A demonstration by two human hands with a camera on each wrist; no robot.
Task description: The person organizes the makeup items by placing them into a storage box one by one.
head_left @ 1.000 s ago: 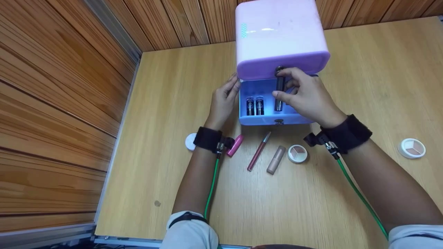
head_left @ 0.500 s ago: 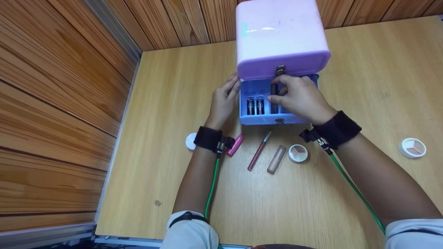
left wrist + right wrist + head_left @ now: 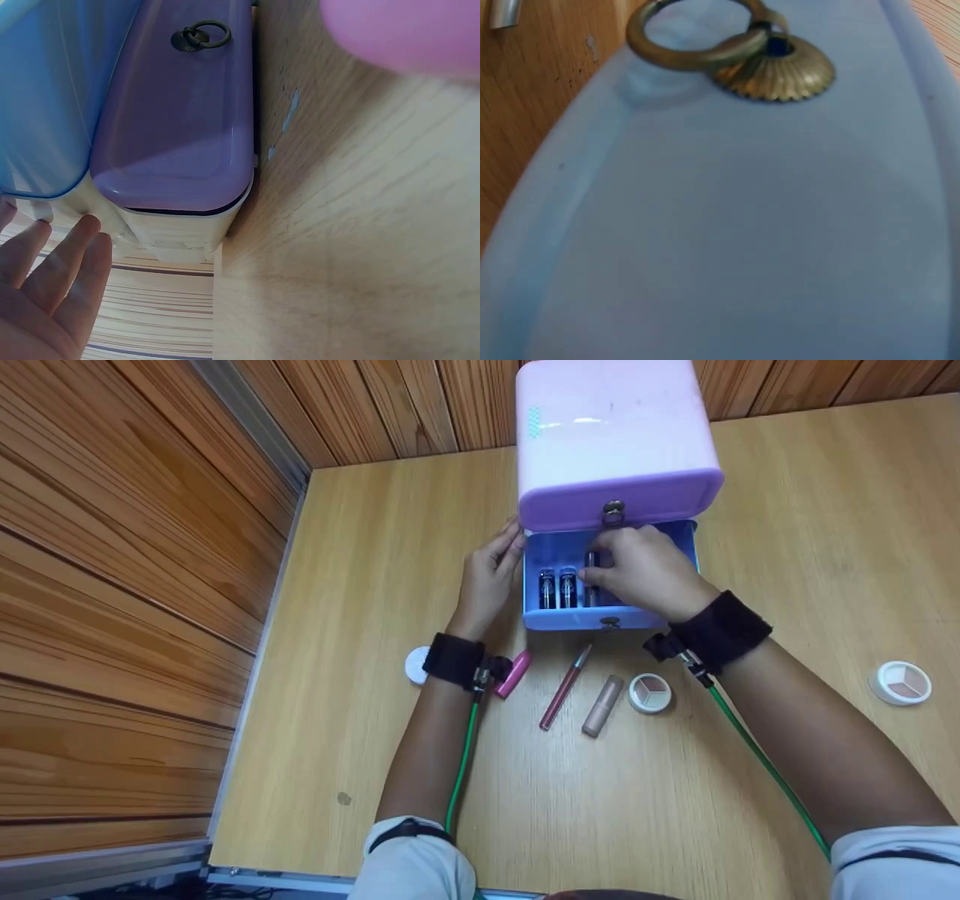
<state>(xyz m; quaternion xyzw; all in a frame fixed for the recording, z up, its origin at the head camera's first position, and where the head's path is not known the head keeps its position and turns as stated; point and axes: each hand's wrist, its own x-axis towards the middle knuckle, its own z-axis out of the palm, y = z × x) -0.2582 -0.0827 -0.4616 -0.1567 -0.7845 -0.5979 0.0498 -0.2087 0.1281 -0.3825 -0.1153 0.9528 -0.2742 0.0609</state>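
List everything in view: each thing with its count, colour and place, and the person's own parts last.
Storage box: one, pink-lilac, at the table's far edge by the wall.
Drawer: one, blue, pulled open below the box, brass ring pull on its front.
Dark tubes: two in the drawer's left part; a third beside them under the right hand.
Pink tube: one, by the left wrist.
Lip gloss wand: one, dark pink, in front of the drawer.
Beige tube: one, right of the wand.
Round compacts: white, one beside the beige tube, one far right.
White disc: one, left of the left wrist.
Table: one, light wood.
Left hand: touches the drawer's left side.
Right hand: grips the third tube in the drawer.
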